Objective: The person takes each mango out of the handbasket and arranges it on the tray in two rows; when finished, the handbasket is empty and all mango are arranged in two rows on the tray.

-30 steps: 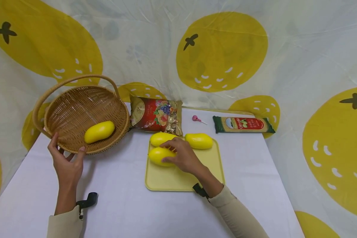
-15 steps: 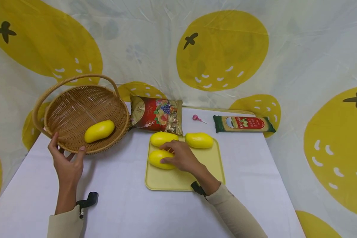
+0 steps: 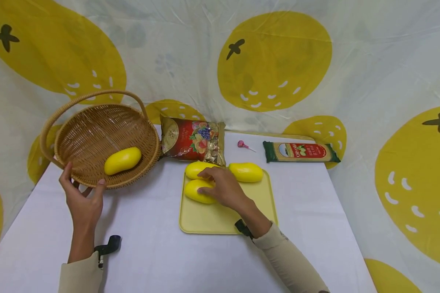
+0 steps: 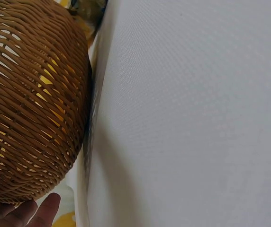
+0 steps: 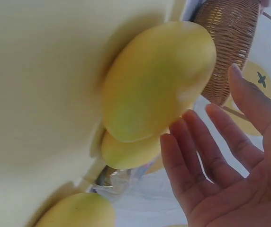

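Note:
My left hand (image 3: 83,203) grips the front rim of a tilted brown wicker basket (image 3: 95,126), thumb on the rim and fingers underneath. One yellow mango (image 3: 122,161) lies inside it. On a pale yellow tray (image 3: 227,221), my right hand (image 3: 225,187) hovers over the nearest mango (image 3: 195,192), its thumb overlapping the fruit in the head view. The right wrist view shows that hand's fingers (image 5: 211,156) spread loosely beside the large mango (image 5: 159,80), not wrapped round it. Behind it lie a back-left mango (image 3: 195,169) and a back-right mango (image 3: 246,172).
A red and gold candy bag (image 3: 192,140) stands behind the tray, close to the basket. Further right are a pink lollipop (image 3: 242,144) and a green-ended pasta packet (image 3: 300,152). A fruit-print curtain (image 3: 190,61) hangs behind the white-covered table (image 3: 146,244).
The nearest mango shifts slightly toward the front of the tray, then back again. My right hand moves a little with it. The left hand and basket stay in place.

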Motion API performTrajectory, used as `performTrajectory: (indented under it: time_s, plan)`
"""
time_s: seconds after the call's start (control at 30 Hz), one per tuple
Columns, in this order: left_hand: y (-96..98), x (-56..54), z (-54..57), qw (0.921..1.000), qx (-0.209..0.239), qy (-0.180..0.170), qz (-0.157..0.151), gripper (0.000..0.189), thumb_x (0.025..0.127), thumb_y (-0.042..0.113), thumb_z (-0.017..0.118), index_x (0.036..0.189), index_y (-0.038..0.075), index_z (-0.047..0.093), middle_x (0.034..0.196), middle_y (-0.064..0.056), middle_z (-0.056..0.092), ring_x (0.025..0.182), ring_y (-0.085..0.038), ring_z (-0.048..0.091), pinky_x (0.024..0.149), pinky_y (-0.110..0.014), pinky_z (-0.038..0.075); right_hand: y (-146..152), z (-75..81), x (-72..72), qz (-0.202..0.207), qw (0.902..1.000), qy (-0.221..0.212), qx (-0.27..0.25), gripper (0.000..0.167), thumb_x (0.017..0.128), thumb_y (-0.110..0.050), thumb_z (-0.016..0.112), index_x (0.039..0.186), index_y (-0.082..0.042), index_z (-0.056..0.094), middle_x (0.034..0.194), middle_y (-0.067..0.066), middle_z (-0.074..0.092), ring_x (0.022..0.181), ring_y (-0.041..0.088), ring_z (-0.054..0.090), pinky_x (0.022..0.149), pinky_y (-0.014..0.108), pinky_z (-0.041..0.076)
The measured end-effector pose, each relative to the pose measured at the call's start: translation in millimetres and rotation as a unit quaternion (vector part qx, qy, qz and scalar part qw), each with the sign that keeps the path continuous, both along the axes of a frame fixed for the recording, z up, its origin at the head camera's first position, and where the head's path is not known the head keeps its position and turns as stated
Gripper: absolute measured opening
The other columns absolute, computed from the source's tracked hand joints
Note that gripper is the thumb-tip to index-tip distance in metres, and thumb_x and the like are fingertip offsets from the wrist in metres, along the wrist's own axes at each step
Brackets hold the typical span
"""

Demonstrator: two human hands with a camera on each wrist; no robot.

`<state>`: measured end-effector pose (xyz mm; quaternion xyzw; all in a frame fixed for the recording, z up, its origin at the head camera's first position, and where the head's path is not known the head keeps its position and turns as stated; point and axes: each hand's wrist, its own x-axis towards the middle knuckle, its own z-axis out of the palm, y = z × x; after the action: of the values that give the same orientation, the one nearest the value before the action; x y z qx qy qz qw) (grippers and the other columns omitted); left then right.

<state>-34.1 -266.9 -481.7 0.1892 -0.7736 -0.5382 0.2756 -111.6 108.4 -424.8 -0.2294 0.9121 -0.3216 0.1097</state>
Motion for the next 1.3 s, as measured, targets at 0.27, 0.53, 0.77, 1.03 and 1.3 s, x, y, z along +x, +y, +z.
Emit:
performTrajectory:
  time_s: [0.27,0.53,0.77,1.03,1.3]
  plan:
    - [-1.0,-1.4,1.4,1.0,-0.002,0.002,0.001,0.091,0.093,0.01,0.072,0.166,0.031,0.022,0.173,0.004,0.027,0.156,-0.032,0.038,0.122,-0.049,0.045,-15,18.4,-7.7,0.019,0.9959,0.049,-0.074,0.039,0.089,-0.024,0.087,0.124,-0.013,0.076,0.119,0.005,0.078,0.107,0.026,0.07,0.096,0.045,0.058]
    - [-0.3,-0.3,1.3,1.0,-0.004,-0.006,0.005,0.091,0.094,0.011,0.072,0.166,0.032,0.022,0.172,0.005,0.028,0.156,-0.031,0.038,0.122,-0.049,0.045,-48,34.8,-14.8,0.061,0.9865,0.103,-0.112,0.041,0.088,-0.027,0.088,0.125,-0.016,0.077,0.118,0.0,0.078,0.108,0.023,0.07,0.095,0.041,0.056]
    - [-0.3,0.5,0.9,1.0,-0.004,-0.007,0.004,0.091,0.095,0.011,0.073,0.166,0.032,0.021,0.173,0.005,0.027,0.157,-0.031,0.037,0.122,-0.049,0.044,-79,42.9,-21.0,0.091,0.9775,0.119,-0.148,0.043,0.087,-0.026,0.088,0.127,-0.016,0.076,0.12,-0.002,0.076,0.112,0.014,0.069,0.099,0.028,0.055]
    - [-0.1,1.5,0.4,0.9999,-0.005,-0.01,0.003,0.091,0.095,0.009,0.072,0.166,0.033,0.02,0.173,0.005,0.026,0.159,-0.031,0.035,0.124,-0.049,0.043,-113,47.5,-30.9,0.107,0.9745,0.139,-0.14,0.05,0.088,-0.032,0.088,0.133,-0.016,0.073,0.127,-0.001,0.075,0.114,0.016,0.069,0.097,0.024,0.055]
    - [2.1,2.8,2.6,0.9999,-0.007,-0.011,0.002,0.09,0.095,0.012,0.072,0.166,0.034,0.021,0.173,0.006,0.027,0.157,-0.031,0.037,0.122,-0.047,0.044,-143,43.6,-43.6,0.113,0.977,0.152,-0.099,0.054,0.091,-0.039,0.084,0.14,-0.02,0.069,0.138,-0.005,0.072,0.124,0.014,0.062,0.108,0.027,0.048]
